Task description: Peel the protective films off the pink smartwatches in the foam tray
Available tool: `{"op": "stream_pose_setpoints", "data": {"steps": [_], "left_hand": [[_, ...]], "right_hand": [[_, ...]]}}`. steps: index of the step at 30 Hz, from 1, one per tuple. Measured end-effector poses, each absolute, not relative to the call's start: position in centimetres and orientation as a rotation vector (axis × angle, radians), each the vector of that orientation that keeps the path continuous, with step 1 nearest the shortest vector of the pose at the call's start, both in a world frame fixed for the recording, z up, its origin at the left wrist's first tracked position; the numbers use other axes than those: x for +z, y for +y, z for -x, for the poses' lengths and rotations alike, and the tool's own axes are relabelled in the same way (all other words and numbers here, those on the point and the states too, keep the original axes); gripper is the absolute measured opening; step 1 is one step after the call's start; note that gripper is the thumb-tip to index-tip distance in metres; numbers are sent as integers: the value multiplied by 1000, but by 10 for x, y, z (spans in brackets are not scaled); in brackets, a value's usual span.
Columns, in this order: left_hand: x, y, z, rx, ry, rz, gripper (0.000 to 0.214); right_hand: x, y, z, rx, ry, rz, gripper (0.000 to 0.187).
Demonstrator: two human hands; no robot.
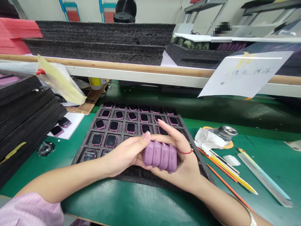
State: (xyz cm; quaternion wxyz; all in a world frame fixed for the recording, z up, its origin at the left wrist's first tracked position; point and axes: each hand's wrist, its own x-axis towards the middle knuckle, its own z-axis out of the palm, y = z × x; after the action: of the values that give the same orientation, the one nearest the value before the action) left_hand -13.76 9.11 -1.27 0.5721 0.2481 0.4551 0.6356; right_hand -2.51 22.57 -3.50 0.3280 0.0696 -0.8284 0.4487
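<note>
Both my hands hold a row of several purple watch cases (160, 156), stacked side by side, just above the near edge of a black foam tray (94, 127). My left hand (122, 153) grips the row's left end, thumb on top. My right hand (182, 157) cups the row from below and the right, fingers curled round it, forefinger stretched out. The tray's pockets hold several purple-rimmed watch cases (130, 127) with dark screens facing up.
Stacked black foam trays (21, 110) stand at the left, with two loose watch cases (60, 126) on white paper. At the right lie a metal-capped bottle (224, 132), a white cloth, pencils (235, 175) and a ruler. A shelf with foam sheets and a paper sign (244, 75) runs across above.
</note>
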Motion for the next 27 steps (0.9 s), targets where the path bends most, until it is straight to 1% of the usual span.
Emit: {"op": "stream_pose_setpoints", "data": {"steps": [11, 15, 19, 23, 27], "left_hand": [[-8, 89, 132, 1490, 1147, -567, 60], [-9, 89, 132, 1480, 1152, -546, 65], [-10, 89, 132, 1460, 1189, -514, 69], [-11, 88, 133, 1445, 1207, -513, 66], [-12, 87, 136, 1460, 1112, -592, 61]], "right_hand": [[-32, 224, 23, 1164, -2176, -184, 90], [-31, 224, 22, 1182, -2185, -175, 88], [-33, 224, 22, 1187, -2177, -160, 91], [-35, 224, 23, 1189, -2165, -173, 94], [-35, 223, 23, 1129, -2149, -204, 98]]}}
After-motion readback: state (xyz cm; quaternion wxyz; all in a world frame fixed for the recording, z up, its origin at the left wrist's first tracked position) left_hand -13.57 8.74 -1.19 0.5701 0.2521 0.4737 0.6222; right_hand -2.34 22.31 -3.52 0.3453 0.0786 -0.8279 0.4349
